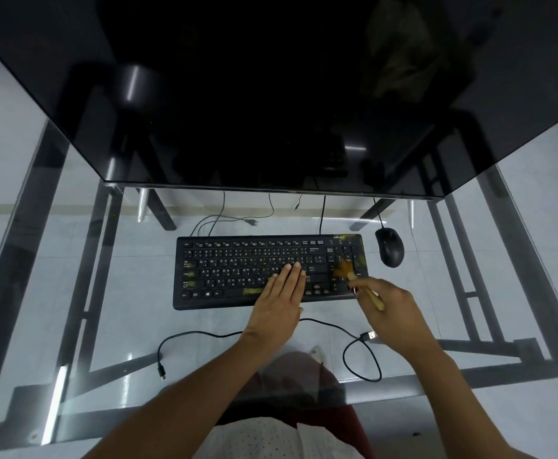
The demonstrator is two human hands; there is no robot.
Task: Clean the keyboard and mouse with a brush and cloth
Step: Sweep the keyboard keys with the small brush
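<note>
A black keyboard (237, 270) lies on the glass desk, with yellowish smudges on some keys. My left hand (280, 299) rests flat on its right-middle keys, fingers straight. My right hand (390, 306) grips the wooden handle of a small brush (353, 279), whose orange-brown bristles touch the keys at the keyboard's right end. The brush looks blurred. A black mouse (389, 246) sits just right of the keyboard, apart from both hands. No cloth is in view.
A large dark monitor (271, 94) overhangs the back of the glass desk (72, 309). A black USB cable (363, 356) loops along the desk's front, its plug near my right wrist. Thin cables trail behind the keyboard.
</note>
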